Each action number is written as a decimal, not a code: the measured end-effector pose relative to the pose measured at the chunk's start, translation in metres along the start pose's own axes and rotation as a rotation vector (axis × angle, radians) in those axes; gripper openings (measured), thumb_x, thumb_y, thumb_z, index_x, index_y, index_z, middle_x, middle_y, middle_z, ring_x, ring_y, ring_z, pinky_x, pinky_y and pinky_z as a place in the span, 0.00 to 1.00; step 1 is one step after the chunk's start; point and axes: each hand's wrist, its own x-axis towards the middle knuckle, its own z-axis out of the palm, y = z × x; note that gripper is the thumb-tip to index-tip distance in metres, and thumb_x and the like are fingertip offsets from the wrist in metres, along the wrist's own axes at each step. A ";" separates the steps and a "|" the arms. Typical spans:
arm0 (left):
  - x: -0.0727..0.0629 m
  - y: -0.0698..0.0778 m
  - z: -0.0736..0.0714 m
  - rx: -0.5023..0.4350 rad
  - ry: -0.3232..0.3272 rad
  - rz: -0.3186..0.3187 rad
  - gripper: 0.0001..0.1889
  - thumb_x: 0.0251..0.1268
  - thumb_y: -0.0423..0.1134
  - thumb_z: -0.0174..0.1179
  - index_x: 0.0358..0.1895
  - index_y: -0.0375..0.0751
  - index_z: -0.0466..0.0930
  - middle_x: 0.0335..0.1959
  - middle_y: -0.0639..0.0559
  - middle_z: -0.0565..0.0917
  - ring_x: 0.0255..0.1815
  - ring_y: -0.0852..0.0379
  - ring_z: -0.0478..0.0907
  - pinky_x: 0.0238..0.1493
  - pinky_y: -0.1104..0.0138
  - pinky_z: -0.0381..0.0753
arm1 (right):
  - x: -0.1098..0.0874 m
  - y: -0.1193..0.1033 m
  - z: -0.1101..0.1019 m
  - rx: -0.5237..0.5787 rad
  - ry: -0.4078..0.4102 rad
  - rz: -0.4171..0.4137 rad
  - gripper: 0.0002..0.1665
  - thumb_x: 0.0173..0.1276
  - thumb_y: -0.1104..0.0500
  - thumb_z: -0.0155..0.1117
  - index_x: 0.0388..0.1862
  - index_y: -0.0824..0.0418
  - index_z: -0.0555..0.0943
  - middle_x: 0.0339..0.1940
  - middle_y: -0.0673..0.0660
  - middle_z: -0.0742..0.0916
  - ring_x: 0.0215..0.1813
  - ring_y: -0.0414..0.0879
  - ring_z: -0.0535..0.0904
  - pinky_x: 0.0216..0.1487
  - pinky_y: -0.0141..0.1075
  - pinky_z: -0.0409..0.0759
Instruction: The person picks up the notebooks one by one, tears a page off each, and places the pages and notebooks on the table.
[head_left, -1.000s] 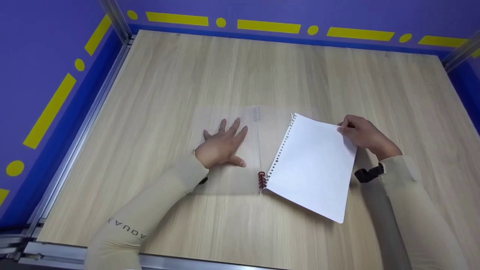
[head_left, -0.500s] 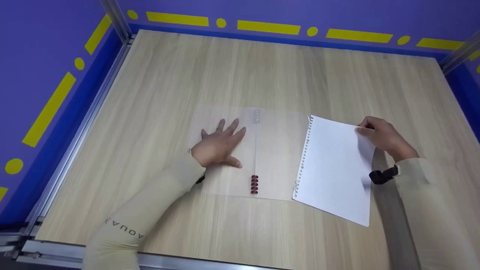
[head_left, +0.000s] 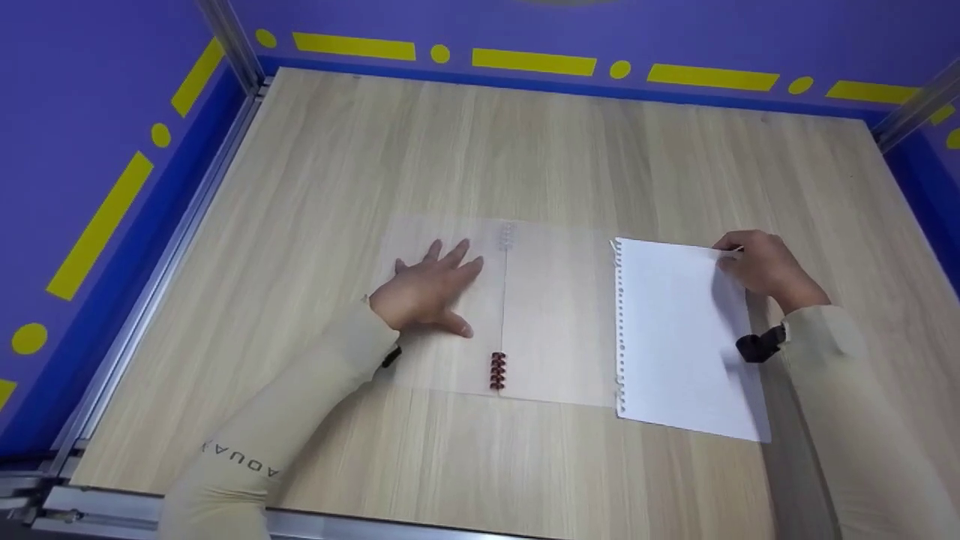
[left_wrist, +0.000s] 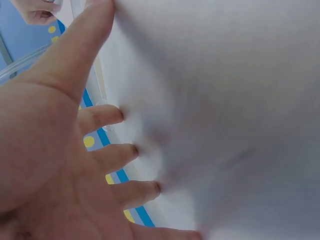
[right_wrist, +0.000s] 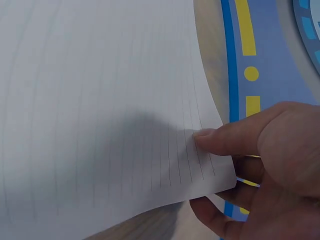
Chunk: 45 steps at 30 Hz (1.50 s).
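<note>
A translucent ring binder cover point(head_left: 559, 322) lies spread on the table. Along its spine are dark red-brown rings point(head_left: 497, 371) near the front and clear rings point(head_left: 508, 235) near the back. My left hand point(head_left: 427, 292), fingers spread, rests on the cover's left half. To the right is white lined loose-leaf paper point(head_left: 679, 337), its punched holes along the left edge; whether it is one sheet or more I cannot tell. My right hand point(head_left: 765, 266) pinches its far right corner, thumb on top and fingers beneath, as the right wrist view shows. The paper's holed edge is apart from the rings.
The wooden table point(head_left: 360, 150) extends behind and to both sides of the cover. Blue walls with yellow marks point(head_left: 534, 62) border it at the back and left. A metal rail point(head_left: 330, 523) runs along the front edge.
My right hand has drawn the paper off the red-brown rings and to the right, where it has swung straighter. My left hand stays on the cover, which has shifted slightly left in view.
</note>
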 end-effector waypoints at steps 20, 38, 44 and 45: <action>-0.007 -0.018 -0.001 0.017 0.001 -0.021 0.57 0.47 0.62 0.70 0.79 0.54 0.45 0.81 0.49 0.39 0.79 0.35 0.37 0.62 0.26 0.52 | 0.000 0.009 -0.003 -0.022 0.069 0.035 0.17 0.68 0.71 0.51 0.54 0.72 0.76 0.58 0.76 0.76 0.58 0.68 0.69 0.57 0.62 0.67; -0.016 -0.009 -0.019 0.058 0.323 0.027 0.36 0.69 0.56 0.55 0.75 0.46 0.57 0.78 0.44 0.54 0.79 0.39 0.48 0.71 0.35 0.50 | -0.019 -0.053 -0.001 0.091 0.208 -0.074 0.30 0.74 0.50 0.54 0.67 0.66 0.68 0.72 0.70 0.67 0.74 0.67 0.58 0.69 0.62 0.58; -0.013 0.005 -0.024 0.099 0.566 0.081 0.24 0.76 0.46 0.47 0.71 0.44 0.66 0.74 0.45 0.65 0.76 0.42 0.58 0.73 0.44 0.56 | -0.034 -0.086 0.010 0.075 0.223 -0.194 0.36 0.72 0.47 0.57 0.72 0.63 0.65 0.77 0.65 0.61 0.80 0.61 0.48 0.72 0.63 0.52; -0.013 0.007 -0.025 0.089 0.588 0.086 0.25 0.76 0.47 0.47 0.71 0.43 0.65 0.74 0.45 0.64 0.76 0.42 0.58 0.74 0.45 0.55 | -0.036 -0.092 0.012 0.065 0.214 -0.199 0.38 0.71 0.46 0.58 0.73 0.62 0.63 0.78 0.64 0.60 0.80 0.60 0.46 0.72 0.64 0.52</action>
